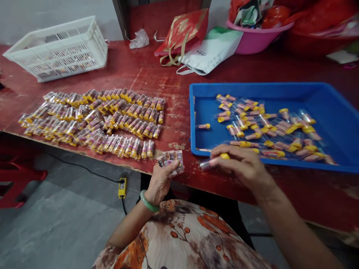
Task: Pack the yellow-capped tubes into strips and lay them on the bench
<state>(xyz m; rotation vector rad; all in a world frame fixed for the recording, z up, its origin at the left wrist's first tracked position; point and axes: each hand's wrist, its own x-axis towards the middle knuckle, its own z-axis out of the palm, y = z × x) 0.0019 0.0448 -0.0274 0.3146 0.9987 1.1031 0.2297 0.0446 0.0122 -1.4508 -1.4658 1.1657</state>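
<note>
My left hand (164, 177) is closed on a small stack of printed cards (175, 158), thumb on top, at the table's front edge. Between the fingers of my right hand (244, 166) is a clear tube with a yellow cap (207, 164), slightly blurred, just in front of the blue tray (193, 123). Inside that tray lie many loose yellow-capped tubes (238, 129) with pinkish contents. On the left, rows of similar tubes (120, 112) with dark, printed contents and yellow ends lie packed side by side on the red table (179, 108).
A white plastic crate (73, 50) stands at the back left. Behind the tray are a red bag (185, 30), a white bag (210, 52) and a pink basin (255, 41) full of items. A yellow power strip (122, 188) and a red stool (17, 179) are below.
</note>
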